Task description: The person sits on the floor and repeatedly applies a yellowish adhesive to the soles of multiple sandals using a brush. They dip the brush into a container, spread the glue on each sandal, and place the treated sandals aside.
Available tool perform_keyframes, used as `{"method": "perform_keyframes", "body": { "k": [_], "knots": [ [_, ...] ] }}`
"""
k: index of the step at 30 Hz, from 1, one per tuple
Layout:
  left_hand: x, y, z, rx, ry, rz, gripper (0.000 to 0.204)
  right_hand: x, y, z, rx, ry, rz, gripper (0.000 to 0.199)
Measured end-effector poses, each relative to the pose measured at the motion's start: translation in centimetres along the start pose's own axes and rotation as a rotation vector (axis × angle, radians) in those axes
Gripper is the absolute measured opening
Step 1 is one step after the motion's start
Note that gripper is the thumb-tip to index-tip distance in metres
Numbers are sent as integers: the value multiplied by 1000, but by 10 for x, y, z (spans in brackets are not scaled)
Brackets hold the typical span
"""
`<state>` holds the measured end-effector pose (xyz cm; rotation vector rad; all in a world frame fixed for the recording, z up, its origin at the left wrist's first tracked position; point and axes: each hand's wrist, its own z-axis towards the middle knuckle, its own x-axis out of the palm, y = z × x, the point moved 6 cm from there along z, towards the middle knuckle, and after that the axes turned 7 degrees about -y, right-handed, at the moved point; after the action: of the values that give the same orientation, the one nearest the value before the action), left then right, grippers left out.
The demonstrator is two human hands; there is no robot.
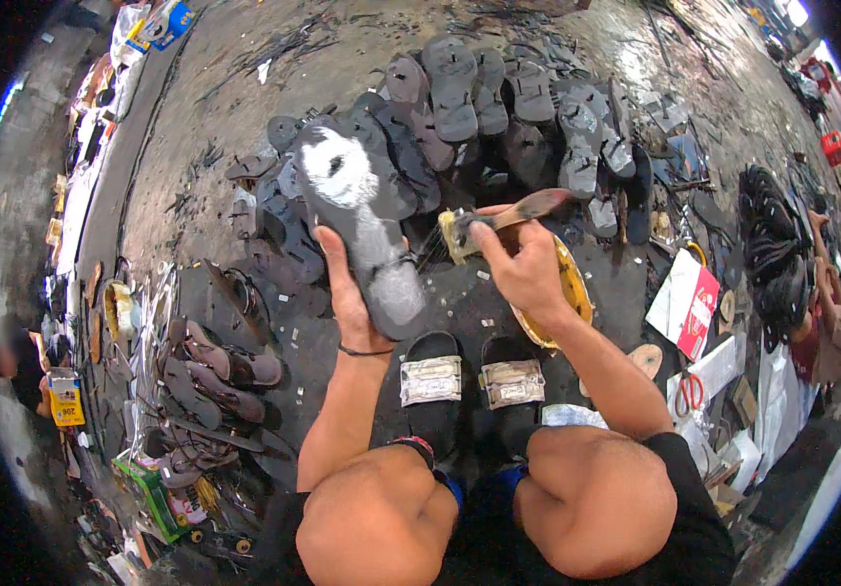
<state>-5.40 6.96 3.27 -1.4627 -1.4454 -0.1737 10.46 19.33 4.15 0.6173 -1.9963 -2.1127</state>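
My left hand grips a dark grey sandal sole from its left side and holds it up, tilted, in front of my knees. A glossy white coating covers the sole's far end, and a thinner whitish smear runs toward its near end. My right hand is closed around a flat brush, whose glue-caked head points left at the sole. Thin strands stretch between brush and sole. Beneath my right hand and wrist stands a round tub with a yellow-crusted rim; its inside is mostly hidden.
Several dark soles stand in an arc beyond my hands. More sandals are heaped at left. Red-handled scissors and a red-and-white card lie at right, near a pile of black straps. Another person is at far right.
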Motion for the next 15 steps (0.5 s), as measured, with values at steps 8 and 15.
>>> {"method": "perform_keyframes", "body": {
  "k": [8, 15],
  "knots": [
    [0, 2, 74, -47, 146, 18, 73, 17, 42, -36, 23, 145, 74, 24],
    [-94, -68, 33, 768, -306, 1029, 79, -82, -39, -30, -121, -177, -397, 26]
  ]
}}
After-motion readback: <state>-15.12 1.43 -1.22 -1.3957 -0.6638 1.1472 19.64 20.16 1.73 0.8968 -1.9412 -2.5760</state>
